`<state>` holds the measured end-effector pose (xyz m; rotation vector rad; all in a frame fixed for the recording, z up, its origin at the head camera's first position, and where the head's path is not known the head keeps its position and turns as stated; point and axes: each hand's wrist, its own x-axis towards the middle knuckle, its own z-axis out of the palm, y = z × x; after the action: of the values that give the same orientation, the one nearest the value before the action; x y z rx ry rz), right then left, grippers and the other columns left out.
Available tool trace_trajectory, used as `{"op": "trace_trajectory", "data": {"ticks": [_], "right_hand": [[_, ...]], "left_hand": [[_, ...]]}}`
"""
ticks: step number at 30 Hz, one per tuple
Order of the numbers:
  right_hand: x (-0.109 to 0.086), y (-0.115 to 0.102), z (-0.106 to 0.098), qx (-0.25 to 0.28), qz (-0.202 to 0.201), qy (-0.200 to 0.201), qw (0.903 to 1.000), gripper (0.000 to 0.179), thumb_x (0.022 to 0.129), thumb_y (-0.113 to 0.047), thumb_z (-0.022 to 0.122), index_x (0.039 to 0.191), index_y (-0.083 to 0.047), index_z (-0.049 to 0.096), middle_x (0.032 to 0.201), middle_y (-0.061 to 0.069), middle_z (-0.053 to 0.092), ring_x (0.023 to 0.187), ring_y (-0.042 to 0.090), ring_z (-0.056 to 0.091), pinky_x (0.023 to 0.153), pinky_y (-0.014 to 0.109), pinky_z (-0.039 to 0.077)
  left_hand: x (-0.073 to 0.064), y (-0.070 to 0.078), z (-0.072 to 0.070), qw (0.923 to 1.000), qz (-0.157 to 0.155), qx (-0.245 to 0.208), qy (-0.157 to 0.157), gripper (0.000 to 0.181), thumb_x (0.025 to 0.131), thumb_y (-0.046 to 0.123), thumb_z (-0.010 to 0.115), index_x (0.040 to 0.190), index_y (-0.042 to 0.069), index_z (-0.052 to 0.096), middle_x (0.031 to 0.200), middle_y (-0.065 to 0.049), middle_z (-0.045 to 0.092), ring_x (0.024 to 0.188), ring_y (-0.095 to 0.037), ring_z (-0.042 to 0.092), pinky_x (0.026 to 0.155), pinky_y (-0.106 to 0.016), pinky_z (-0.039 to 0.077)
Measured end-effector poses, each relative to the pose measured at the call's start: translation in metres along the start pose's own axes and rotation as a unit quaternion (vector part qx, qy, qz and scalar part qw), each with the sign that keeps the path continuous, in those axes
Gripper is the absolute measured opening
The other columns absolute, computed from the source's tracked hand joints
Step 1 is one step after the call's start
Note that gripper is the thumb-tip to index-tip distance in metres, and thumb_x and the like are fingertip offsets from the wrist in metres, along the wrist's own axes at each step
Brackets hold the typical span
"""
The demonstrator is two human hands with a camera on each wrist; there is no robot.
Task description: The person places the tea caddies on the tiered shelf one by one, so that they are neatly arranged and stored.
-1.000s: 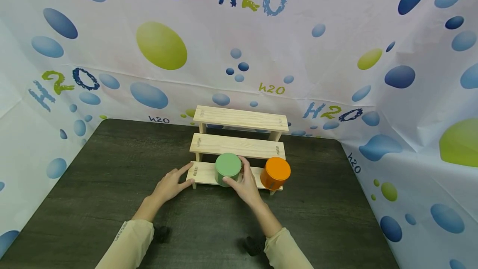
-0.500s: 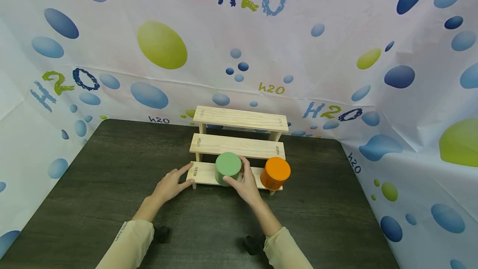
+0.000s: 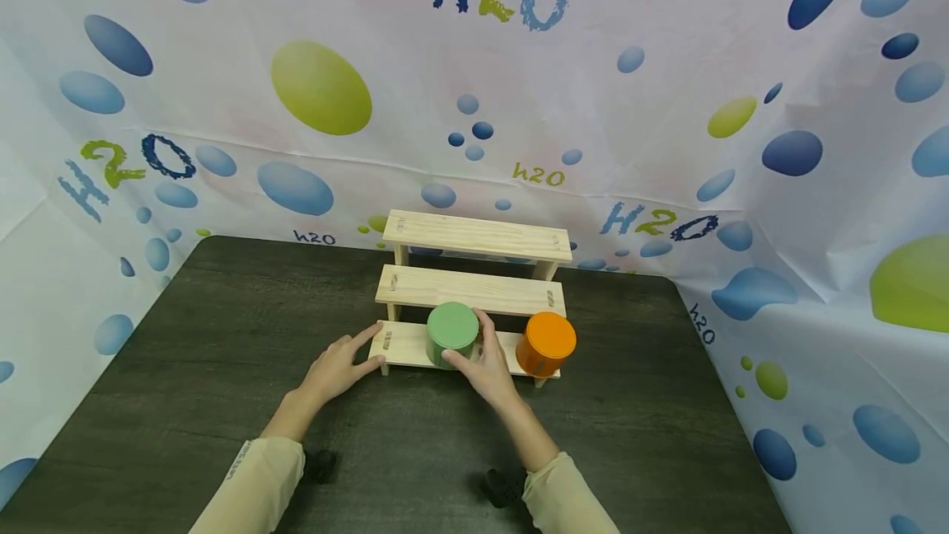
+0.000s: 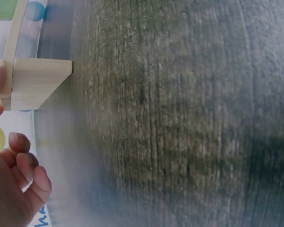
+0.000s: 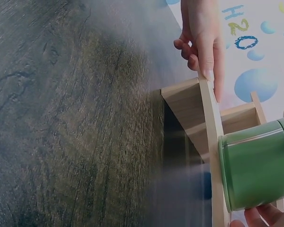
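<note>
A green lidded canister (image 3: pixel 452 326) stands upright on the lowest step of a three-tier wooden shelf (image 3: pixel 482 290). My right hand (image 3: pixel 491 369) grips it from the right, thumb at the front and fingers round its far side. In the right wrist view the base of the green canister (image 5: pixel 255 172) sits against the board, and only fingertips of the right hand show beneath it. My left hand (image 3: pixel 335 367) holds the left end of the lowest step between thumb and index finger. The left wrist view shows its other fingers (image 4: pixel 26 165) loosely curled beside the shelf leg (image 4: pixel 42 78).
An orange lidded canister (image 3: pixel 547 343) stands at the right end of the lowest step, right of my right hand. The shelf rests on a dark wood-grain table (image 3: pixel 245 336), near a printed curtain (image 3: pixel 415 89) behind it. Dark wrist straps show by both sleeves.
</note>
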<state>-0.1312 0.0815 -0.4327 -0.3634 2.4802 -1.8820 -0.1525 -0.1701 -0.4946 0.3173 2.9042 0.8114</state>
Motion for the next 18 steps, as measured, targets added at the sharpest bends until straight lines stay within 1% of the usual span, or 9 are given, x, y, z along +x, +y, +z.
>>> {"op": "trace_trajectory", "data": {"ticks": [8, 16, 18], "right_hand": [[0.0000, -0.0011, 0.0011, -0.007, 0.011, 0.002, 0.9999, 0.073, 0.079, -0.002, 0.068, 0.138, 0.006, 0.024, 0.124, 0.028, 0.043, 0.109, 0.040, 0.044, 0.094, 0.058, 0.030], [0.0004, -0.0015, 0.0016, -0.007, 0.010, 0.008, 0.9999, 0.074, 0.079, -0.001, 0.068, 0.138, 0.008, 0.024, 0.125, 0.029, 0.042, 0.110, 0.041, 0.044, 0.095, 0.058, 0.029], [0.0002, -0.0014, 0.0019, -0.009, 0.010, 0.009, 0.9999, 0.074, 0.079, -0.001, 0.068, 0.138, 0.008, 0.024, 0.127, 0.029, 0.041, 0.111, 0.042, 0.044, 0.096, 0.058, 0.029]], "left_hand": [[-0.0006, -0.0011, 0.0004, 1.0000, -0.002, 0.000, 0.001, 0.065, 0.087, 0.042, 0.059, 0.140, 0.012, 0.037, 0.116, -0.035, 0.050, 0.096, -0.049, 0.054, 0.066, -0.057, 0.046], [0.0002, -0.0013, 0.0008, 1.0000, -0.003, -0.002, 0.000, 0.065, 0.087, 0.043, 0.058, 0.140, 0.013, 0.037, 0.115, -0.034, 0.050, 0.095, -0.049, 0.055, 0.065, -0.056, 0.046], [0.0001, -0.0015, 0.0006, 1.0000, -0.004, -0.002, 0.000, 0.065, 0.087, 0.043, 0.058, 0.141, 0.013, 0.037, 0.117, -0.034, 0.049, 0.096, -0.050, 0.054, 0.066, -0.057, 0.046]]}}
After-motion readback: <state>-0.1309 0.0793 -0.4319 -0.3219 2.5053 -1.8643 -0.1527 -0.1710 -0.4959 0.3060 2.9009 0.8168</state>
